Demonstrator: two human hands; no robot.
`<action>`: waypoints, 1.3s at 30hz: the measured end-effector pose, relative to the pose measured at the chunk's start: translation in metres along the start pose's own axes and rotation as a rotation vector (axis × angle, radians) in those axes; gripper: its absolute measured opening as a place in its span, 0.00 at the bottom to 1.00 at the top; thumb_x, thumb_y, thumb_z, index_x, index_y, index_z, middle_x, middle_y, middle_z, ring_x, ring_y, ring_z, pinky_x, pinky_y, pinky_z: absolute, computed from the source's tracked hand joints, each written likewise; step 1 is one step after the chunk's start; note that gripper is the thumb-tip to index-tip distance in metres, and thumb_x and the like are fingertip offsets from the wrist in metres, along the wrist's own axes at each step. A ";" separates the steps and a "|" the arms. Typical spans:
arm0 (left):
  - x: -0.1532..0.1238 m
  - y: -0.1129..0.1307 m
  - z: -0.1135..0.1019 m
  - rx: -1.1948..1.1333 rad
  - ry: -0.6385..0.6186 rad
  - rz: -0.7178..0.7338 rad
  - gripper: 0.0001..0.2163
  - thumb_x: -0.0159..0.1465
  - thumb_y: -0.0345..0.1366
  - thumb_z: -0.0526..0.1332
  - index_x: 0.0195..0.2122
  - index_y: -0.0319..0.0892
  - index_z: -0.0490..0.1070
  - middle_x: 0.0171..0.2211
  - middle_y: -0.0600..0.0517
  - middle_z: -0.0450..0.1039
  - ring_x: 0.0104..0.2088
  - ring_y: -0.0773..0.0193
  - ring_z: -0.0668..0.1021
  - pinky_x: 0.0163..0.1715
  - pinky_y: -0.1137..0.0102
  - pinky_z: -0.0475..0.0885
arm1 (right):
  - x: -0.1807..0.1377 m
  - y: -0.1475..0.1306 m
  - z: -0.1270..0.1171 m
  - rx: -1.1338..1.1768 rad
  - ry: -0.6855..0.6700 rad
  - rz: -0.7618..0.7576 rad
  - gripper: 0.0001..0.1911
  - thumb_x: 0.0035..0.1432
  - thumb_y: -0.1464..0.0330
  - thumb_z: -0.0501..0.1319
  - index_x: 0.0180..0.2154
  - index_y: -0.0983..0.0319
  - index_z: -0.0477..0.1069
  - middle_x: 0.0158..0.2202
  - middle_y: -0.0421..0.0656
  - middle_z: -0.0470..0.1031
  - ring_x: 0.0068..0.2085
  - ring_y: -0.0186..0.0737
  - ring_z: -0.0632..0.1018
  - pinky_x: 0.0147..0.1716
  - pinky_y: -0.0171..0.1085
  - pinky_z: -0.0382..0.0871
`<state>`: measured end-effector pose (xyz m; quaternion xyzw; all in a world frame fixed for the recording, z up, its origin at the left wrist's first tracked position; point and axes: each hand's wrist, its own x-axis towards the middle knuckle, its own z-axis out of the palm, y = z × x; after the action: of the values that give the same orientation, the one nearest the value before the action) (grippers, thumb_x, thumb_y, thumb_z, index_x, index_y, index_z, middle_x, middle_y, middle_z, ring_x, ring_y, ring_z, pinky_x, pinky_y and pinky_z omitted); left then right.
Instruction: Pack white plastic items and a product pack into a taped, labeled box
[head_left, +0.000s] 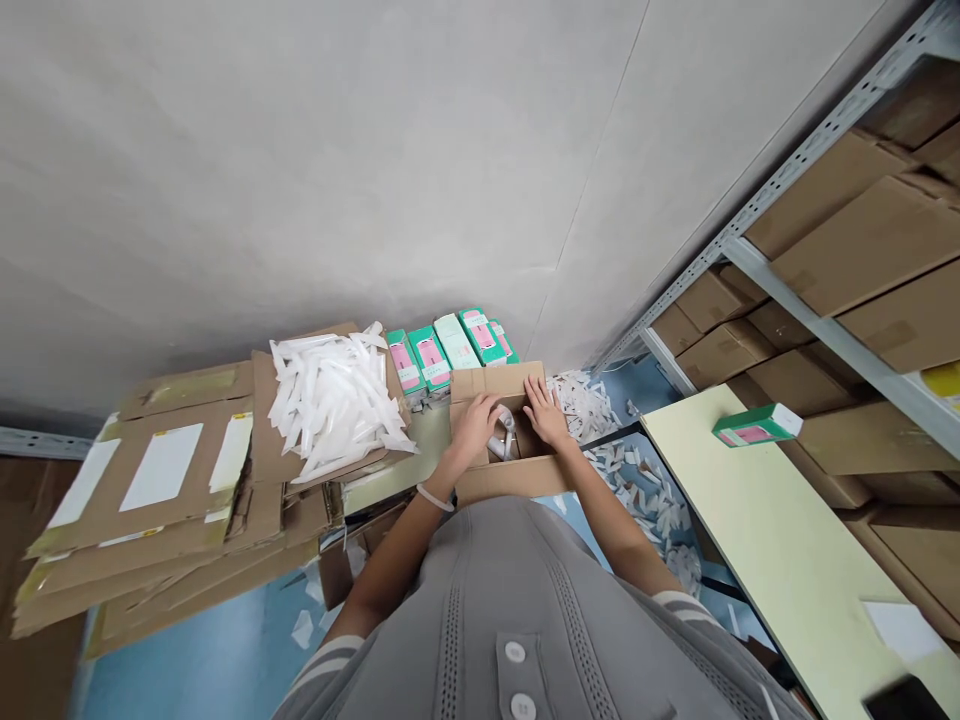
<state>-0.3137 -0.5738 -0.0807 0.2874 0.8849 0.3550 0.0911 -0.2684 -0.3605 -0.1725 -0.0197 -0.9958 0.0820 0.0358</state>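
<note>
An open cardboard box [517,478] sits in front of my body, its far flap standing up. Inside it lies a whitish-grey piece with a rounded, loop-like shape [504,436]; its exact kind is unclear. My left hand [474,426] rests over the box's left side, fingers stretched toward the opening beside that piece. On the opposite side, my right hand [546,412] lies with fingers spread against the right side and far corner of the box. Neither hand visibly holds a loose item.
Left of the box, white plastic-looking strips [334,400] are heaped on cardboard beside flattened cartons [161,470]. Several green-and-pink boxes [431,357] stand by the wall. At right, a pale table [735,500] bears another green box [757,425]; shelves hold cartons [862,235]. Scraps [637,490] cover the floor.
</note>
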 end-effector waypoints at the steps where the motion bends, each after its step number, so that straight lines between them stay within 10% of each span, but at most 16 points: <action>1: -0.001 0.000 -0.002 0.008 0.003 -0.003 0.15 0.70 0.37 0.52 0.55 0.43 0.69 0.55 0.44 0.72 0.54 0.54 0.75 0.53 0.61 0.70 | 0.000 0.000 0.001 0.003 0.005 -0.002 0.33 0.69 0.65 0.43 0.71 0.59 0.34 0.72 0.42 0.42 0.72 0.44 0.45 0.66 0.54 0.48; 9: -0.021 -0.019 -0.051 0.084 0.204 -0.039 0.16 0.70 0.40 0.51 0.55 0.43 0.69 0.54 0.44 0.72 0.55 0.55 0.74 0.54 0.61 0.69 | -0.001 0.003 0.006 0.009 0.031 -0.010 0.33 0.69 0.65 0.43 0.71 0.58 0.34 0.72 0.41 0.43 0.72 0.45 0.45 0.67 0.54 0.47; 17: -0.079 -0.075 -0.124 0.416 0.401 -0.414 0.22 0.65 0.46 0.58 0.58 0.41 0.67 0.55 0.38 0.70 0.56 0.45 0.72 0.51 0.54 0.69 | 0.000 0.006 0.007 -0.019 0.035 -0.029 0.34 0.69 0.64 0.43 0.71 0.57 0.30 0.72 0.42 0.42 0.71 0.46 0.46 0.66 0.56 0.49; 22: -0.099 -0.079 -0.110 0.453 0.223 -0.316 0.22 0.61 0.43 0.65 0.57 0.48 0.70 0.63 0.40 0.62 0.62 0.43 0.66 0.57 0.50 0.65 | 0.001 0.010 0.012 -0.037 0.033 -0.038 0.33 0.70 0.64 0.42 0.71 0.57 0.31 0.72 0.42 0.41 0.71 0.46 0.46 0.66 0.55 0.49; 27: -0.098 -0.081 -0.087 0.577 0.106 -0.090 0.24 0.52 0.32 0.72 0.51 0.53 0.74 0.70 0.47 0.49 0.69 0.41 0.52 0.64 0.36 0.40 | 0.002 0.013 0.013 -0.056 0.031 -0.055 0.33 0.70 0.63 0.41 0.71 0.57 0.30 0.72 0.41 0.41 0.71 0.46 0.46 0.65 0.55 0.50; 39: -0.092 -0.101 -0.078 0.627 0.119 -0.111 0.12 0.61 0.23 0.54 0.33 0.41 0.76 0.68 0.46 0.55 0.69 0.47 0.54 0.65 0.37 0.37 | 0.003 0.013 0.013 -0.064 0.038 -0.059 0.33 0.69 0.63 0.41 0.71 0.58 0.30 0.72 0.42 0.42 0.71 0.47 0.46 0.65 0.57 0.50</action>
<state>-0.3122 -0.7300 -0.0970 0.2317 0.9692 0.0758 -0.0346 -0.2717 -0.3500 -0.1873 0.0072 -0.9972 0.0488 0.0567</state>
